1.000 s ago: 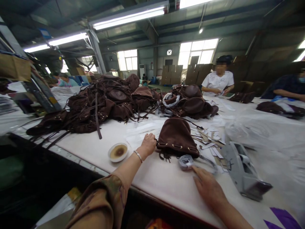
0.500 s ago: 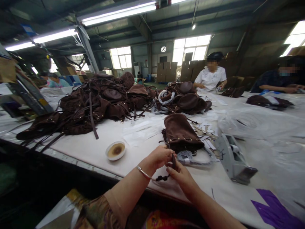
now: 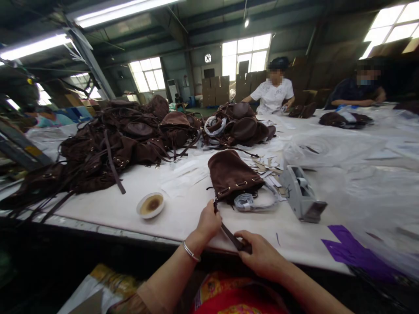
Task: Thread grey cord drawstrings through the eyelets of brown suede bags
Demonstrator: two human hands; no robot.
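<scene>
A dark brown drawstring bag (image 3: 231, 172) with gold eyelets lies on the white table, its eyelet edge towards me. From its near left corner a dark brown strap (image 3: 230, 236) runs down towards me. My left hand (image 3: 209, 221) is closed on the strap near the bag. Farther along, at the table's front edge, my right hand (image 3: 262, 254) grips the strap between thumb and fingers. Beside the bag's opening is a plastic-wrapped coil (image 3: 244, 201), joined to a wrapped loop.
A heap of brown bags (image 3: 131, 135) covers the table's far left. A shallow bowl (image 3: 150, 206) of brownish liquid stands left of my hands. On the right are a grey tape dispenser (image 3: 303, 196), purple sheet (image 3: 353, 248) and clear plastic. Two co-workers (image 3: 273, 93) sit across the table.
My hands have moved apart; the right has drawn down and towards me, and the strap now stretches straight between them. The view has turned somewhat to the right.
</scene>
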